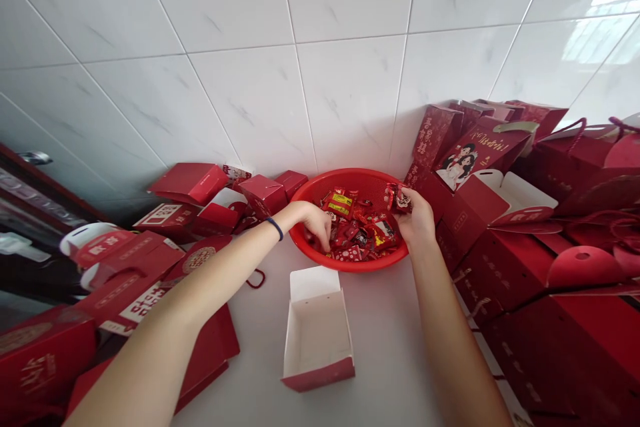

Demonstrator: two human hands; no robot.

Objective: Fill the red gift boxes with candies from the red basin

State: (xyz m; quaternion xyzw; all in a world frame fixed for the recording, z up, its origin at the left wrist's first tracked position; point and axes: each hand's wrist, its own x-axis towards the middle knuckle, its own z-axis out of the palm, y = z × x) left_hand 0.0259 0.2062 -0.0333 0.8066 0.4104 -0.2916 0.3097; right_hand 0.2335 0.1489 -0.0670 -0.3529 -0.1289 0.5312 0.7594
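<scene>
A red plastic basket stands against the wall with many small wrapped candies inside. My left hand reaches over the basket's left side, its fingers pressed together and pointing down among the candies; what they grip, if anything, is hidden. At the basket's right rim my right hand is closed on red wrapped candies. In front of the basket an open box lies on the table, white inside and red outside, with its flap raised toward the basket and nothing inside.
Red boxes are heaped at the left, some open. A taller pile of red boxes with cord handles fills the right side. Behind the basket rises a white tiled wall. The grey-white table shows around the open box.
</scene>
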